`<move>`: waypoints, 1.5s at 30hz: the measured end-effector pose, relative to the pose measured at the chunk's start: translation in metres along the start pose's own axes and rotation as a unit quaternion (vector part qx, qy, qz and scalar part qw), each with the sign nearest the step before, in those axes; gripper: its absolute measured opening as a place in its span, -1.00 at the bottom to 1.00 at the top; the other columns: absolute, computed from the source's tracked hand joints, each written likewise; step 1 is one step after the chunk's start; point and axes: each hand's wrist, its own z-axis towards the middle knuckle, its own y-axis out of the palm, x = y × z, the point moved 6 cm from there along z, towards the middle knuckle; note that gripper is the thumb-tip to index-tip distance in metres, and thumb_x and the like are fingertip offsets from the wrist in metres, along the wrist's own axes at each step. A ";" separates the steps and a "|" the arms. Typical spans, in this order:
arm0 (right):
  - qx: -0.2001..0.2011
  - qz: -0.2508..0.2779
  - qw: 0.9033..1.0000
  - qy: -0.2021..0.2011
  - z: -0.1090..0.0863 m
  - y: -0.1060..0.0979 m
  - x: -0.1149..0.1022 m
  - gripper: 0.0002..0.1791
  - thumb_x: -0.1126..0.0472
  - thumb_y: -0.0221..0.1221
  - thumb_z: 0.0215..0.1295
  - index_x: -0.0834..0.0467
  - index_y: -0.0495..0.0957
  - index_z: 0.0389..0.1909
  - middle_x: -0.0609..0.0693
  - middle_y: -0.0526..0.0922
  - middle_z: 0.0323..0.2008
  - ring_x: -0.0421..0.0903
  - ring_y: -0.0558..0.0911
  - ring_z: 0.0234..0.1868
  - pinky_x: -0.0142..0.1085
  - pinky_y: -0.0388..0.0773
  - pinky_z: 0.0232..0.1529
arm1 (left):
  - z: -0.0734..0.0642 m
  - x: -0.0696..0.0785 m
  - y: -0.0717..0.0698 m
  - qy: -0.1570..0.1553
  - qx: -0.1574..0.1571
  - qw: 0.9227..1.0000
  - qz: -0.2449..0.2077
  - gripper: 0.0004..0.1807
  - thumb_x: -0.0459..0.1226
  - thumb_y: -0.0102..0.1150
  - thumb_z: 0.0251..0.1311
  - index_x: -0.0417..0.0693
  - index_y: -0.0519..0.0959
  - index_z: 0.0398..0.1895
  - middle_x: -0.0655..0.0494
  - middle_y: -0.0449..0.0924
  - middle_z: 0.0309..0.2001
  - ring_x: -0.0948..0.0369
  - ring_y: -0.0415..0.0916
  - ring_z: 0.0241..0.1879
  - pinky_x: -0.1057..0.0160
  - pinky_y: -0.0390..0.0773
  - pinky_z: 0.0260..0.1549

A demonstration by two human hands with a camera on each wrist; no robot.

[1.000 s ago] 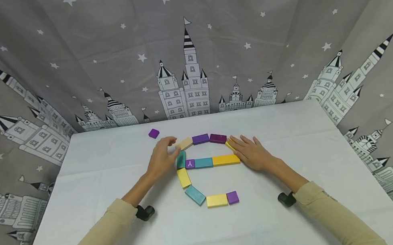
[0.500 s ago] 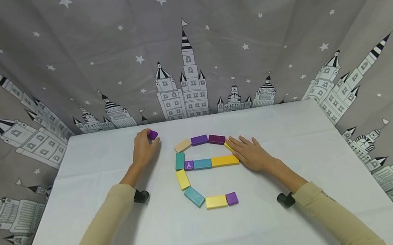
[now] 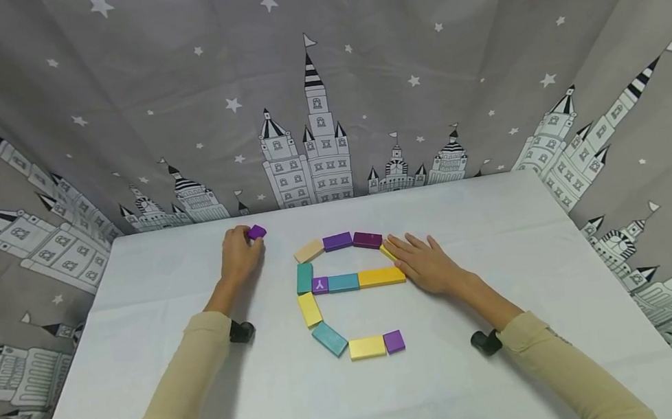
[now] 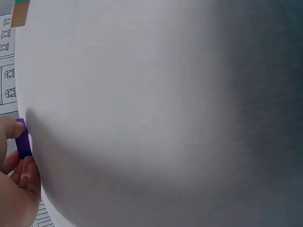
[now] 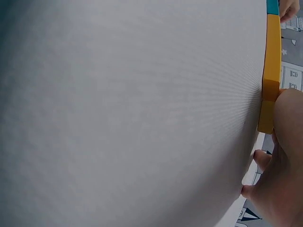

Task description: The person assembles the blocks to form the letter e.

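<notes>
At the back left, my left hand (image 3: 238, 254) pinches a small purple block (image 3: 256, 232) between thumb and fingers; the left wrist view shows the same purple block (image 4: 22, 138) in the grip. My right hand (image 3: 428, 264) lies with straight fingers over a yellow block (image 3: 387, 252), which it mostly covers. Close to its palm is the end of a long orange-yellow block (image 3: 381, 277). The blocks form a curved outline with a bar: a beige block (image 3: 309, 250), a violet block (image 3: 337, 242), a plum block (image 3: 367, 240) and a teal block (image 3: 304, 278) make up its top and upper left.
Along the bar lie a purple block with a Y mark (image 3: 320, 285) and a blue block (image 3: 343, 282). Lower down curve a yellow block (image 3: 309, 310), a teal-blue block (image 3: 329, 339), another yellow block (image 3: 367, 347) and a purple block (image 3: 394, 341). A castle-print curtain (image 3: 174, 103) surrounds the white table (image 3: 487, 393).
My left hand has left the beige and teal blocks, moved left and back, and taken hold of the purple block. The right hand has stayed on the yellow block.
</notes>
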 end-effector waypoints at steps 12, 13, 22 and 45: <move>-0.005 -0.006 1.000 0.001 0.000 -0.001 -0.002 -0.39 -0.05 -0.23 0.62 -0.05 0.00 0.59 -0.05 -0.01 0.57 0.19 0.00 0.53 0.33 -0.22 0.40 | -0.008 0.013 -0.009 0.039 0.007 0.999 -0.016 -0.56 -0.32 0.22 0.30 -0.48 0.47 0.13 -0.31 0.48 -0.05 -0.10 0.43 -0.05 -0.02 0.51 -0.01; -0.004 -0.005 1.000 0.000 -0.001 -0.001 -0.002 -0.39 -0.05 -0.23 0.61 -0.05 0.01 0.59 -0.05 0.00 0.56 0.20 0.00 0.53 0.33 -0.22 0.40 | -0.010 0.016 -0.009 0.047 0.009 0.999 -0.021 -0.56 -0.32 0.23 0.30 -0.48 0.47 0.12 -0.31 0.49 -0.06 -0.10 0.43 -0.06 -0.02 0.51 -0.03; -0.003 -0.007 1.000 -0.005 -0.001 -0.001 -0.001 -0.40 -0.05 -0.23 0.62 -0.04 0.02 0.59 -0.04 0.00 0.56 0.21 0.01 0.53 0.34 -0.21 0.40 | -0.032 0.053 -0.003 0.101 -0.008 0.993 -0.062 -0.60 -0.33 0.32 0.22 -0.42 0.54 0.05 -0.26 0.54 -0.09 -0.10 0.50 -0.08 0.00 0.55 -0.05; -0.003 -0.011 1.000 -0.006 -0.002 -0.004 -0.005 -0.40 -0.03 -0.21 0.62 -0.02 0.02 0.59 -0.02 0.02 0.56 0.24 0.04 0.51 0.37 -0.18 0.37 | -0.137 0.141 0.036 0.253 -0.094 0.953 -0.140 -0.62 -0.38 0.45 0.10 -0.29 0.58 -0.02 -0.07 0.58 -0.18 0.03 0.56 -0.21 0.13 0.65 -0.15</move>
